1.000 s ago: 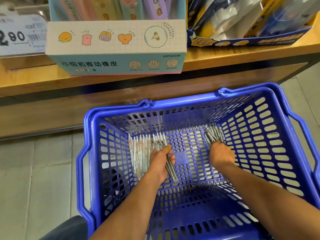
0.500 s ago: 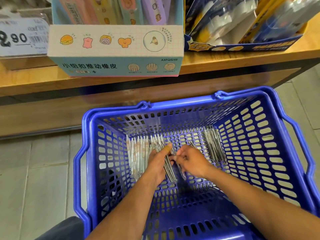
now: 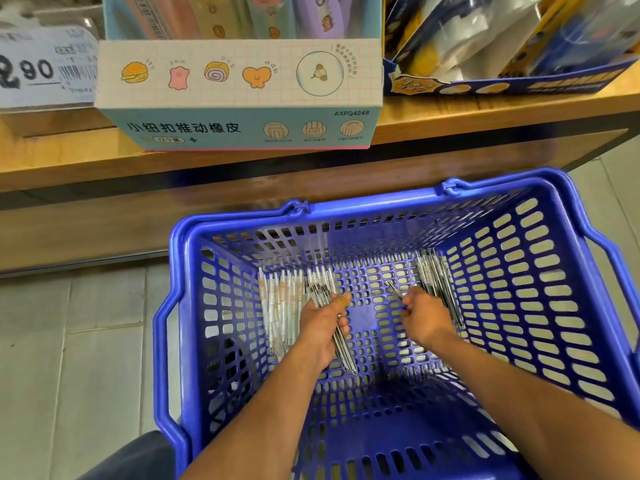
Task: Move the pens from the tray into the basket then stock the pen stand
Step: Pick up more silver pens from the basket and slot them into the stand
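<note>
Already the pens are in the blue perforated plastic basket (image 3: 540, 292), which stands on the grey tiled floor (image 3: 69, 341) below a wooden shelf (image 3: 485, 112); no tray and no pen stand show in the view. A row of pale-barrelled pens (image 3: 280, 306) lies on the basket floor at the far left, and a bundle of dark-and-clear pens (image 3: 438, 282) lies at the far right. The left hand (image 3: 322, 327) is clenched round a bunch of clear pens (image 3: 341, 344), their near ends sticking out toward the person. The right hand (image 3: 420, 315), near the right-hand bundle, has its fingers curled and appears to pinch a single thin pen (image 3: 394, 291); the grip itself is partly hidden.

By the look of it the first half of the task is done or nearly so, and the person is gathering pens for the stand. Stocking the stand is all still to come. On the shelf sit a pastel cardboard display box (image 3: 239, 95), a price label (image 3: 41, 67) and a dark blue carton (image 3: 512, 46).
</note>
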